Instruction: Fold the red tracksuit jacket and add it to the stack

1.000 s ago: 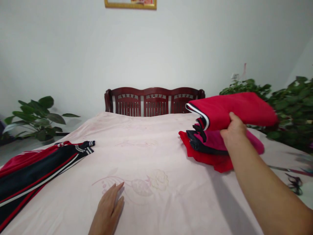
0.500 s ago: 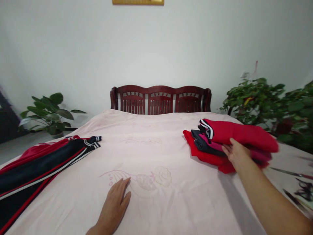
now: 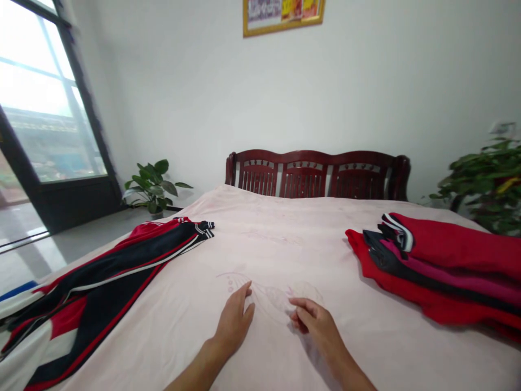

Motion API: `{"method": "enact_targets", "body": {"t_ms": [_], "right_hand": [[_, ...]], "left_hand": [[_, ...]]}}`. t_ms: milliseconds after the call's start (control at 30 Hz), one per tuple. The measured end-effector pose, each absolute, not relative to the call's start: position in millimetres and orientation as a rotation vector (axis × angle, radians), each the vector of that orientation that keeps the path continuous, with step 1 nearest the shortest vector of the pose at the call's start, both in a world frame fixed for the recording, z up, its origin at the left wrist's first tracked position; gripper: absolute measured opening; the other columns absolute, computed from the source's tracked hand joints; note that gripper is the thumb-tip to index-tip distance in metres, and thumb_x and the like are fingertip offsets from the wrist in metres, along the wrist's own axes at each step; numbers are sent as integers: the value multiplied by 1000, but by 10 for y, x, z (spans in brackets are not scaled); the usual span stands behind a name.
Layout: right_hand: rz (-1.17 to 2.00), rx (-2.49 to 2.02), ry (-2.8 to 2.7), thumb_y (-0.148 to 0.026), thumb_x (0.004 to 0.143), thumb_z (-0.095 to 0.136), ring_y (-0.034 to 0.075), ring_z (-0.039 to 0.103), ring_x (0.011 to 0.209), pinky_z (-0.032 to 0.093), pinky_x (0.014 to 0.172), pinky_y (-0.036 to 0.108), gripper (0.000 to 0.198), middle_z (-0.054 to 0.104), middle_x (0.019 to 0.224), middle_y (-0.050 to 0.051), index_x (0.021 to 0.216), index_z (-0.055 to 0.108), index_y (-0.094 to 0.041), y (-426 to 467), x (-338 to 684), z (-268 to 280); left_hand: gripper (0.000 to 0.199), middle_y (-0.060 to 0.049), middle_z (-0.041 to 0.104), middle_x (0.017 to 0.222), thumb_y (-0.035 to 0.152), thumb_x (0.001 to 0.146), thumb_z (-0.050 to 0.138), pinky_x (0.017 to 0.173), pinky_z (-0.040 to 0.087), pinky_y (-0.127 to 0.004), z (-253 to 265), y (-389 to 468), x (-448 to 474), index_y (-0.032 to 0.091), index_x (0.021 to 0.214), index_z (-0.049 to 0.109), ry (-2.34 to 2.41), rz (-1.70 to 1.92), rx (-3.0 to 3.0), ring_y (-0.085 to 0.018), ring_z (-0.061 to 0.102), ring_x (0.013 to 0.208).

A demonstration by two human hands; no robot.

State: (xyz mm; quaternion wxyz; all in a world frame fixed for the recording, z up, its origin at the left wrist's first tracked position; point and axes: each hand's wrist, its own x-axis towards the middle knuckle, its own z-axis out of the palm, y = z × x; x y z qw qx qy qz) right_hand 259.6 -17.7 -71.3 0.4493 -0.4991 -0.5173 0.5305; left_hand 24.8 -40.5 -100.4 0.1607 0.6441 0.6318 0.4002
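My left hand (image 3: 235, 319) rests low over the pale pink bedspread (image 3: 268, 347), fingers stretched out and thumb apart, holding nothing. To its right is my right hand (image 3: 315, 323), empty, its fingers loosely bent and apart. A stack of folded clothes (image 3: 431, 271) lies on the right, with bright red at the bottom, dark grey and magenta layers between. On top of it sits a folded red garment (image 3: 459, 244) with a black and white striped edge. Spread along the left side are dark navy track garments (image 3: 138, 271) with red and white stripes; both hands are apart from them.
Beyond the far side stands a dark red wooden bench back (image 3: 305, 176) against the wall. Potted plants (image 3: 152, 184) are at left and right (image 3: 488, 179). A glass door (image 3: 61, 108) is at far left, and a framed picture (image 3: 283, 16) hangs above.
My right hand has left the folded stack and moved left, beside my left hand. The view has turned left, bringing the glass door and more of the track garments into sight.
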Motion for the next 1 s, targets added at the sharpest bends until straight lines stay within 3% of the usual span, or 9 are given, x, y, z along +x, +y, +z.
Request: {"method": "enact_targets", "body": {"t_ms": [133, 233, 467, 767, 1000], "right_hand": [[851, -1449, -1603, -48, 80, 54, 22, 63, 64, 45, 66, 33, 30, 66, 63, 0, 90, 73, -27, -210, 2778, -839], [713, -1554, -1717, -53, 86, 44, 21, 63, 65, 43, 66, 31, 37, 66, 64, 0, 92, 71, -27, -203, 2929, -898], [630, -1674, -1879, -55, 89, 37, 22, 66, 76, 41, 66, 29, 41, 71, 74, -1, 94, 69, -31, -184, 2905, -867], [672, -1672, -1871, -53, 90, 37, 20, 63, 68, 39, 63, 29, 39, 65, 65, -3, 93, 69, -31, -166, 2917, -860], [715, -1635, -1767, -53, 88, 41, 19, 62, 67, 40, 63, 30, 39, 64, 64, -3, 94, 69, -28, -79, 2945, -893]], "left_hand": [[40, -10, 69, 124, 20, 85, 51, 110, 45, -44, -1042, -411, 200, 19, 123, 65, 1739, 1127, 2036, -24, 61, 120], [36, -9, 70, 123, 18, 85, 52, 111, 44, -46, -1059, -411, 187, 21, 118, 68, 1725, 1129, 2088, -24, 60, 121], [37, -8, 70, 125, 16, 84, 53, 113, 43, -46, -1036, -416, 194, 21, 117, 69, 1728, 1092, 2101, -24, 60, 123], [30, -7, 69, 123, 15, 84, 53, 111, 44, -45, -1059, -410, 185, 23, 105, 72, 1706, 1113, 2100, -23, 58, 123], [32, -6, 69, 125, 18, 83, 52, 114, 42, -46, -1087, -407, 164, 24, 107, 72, 1681, 1110, 2097, -24, 58, 125]]}}
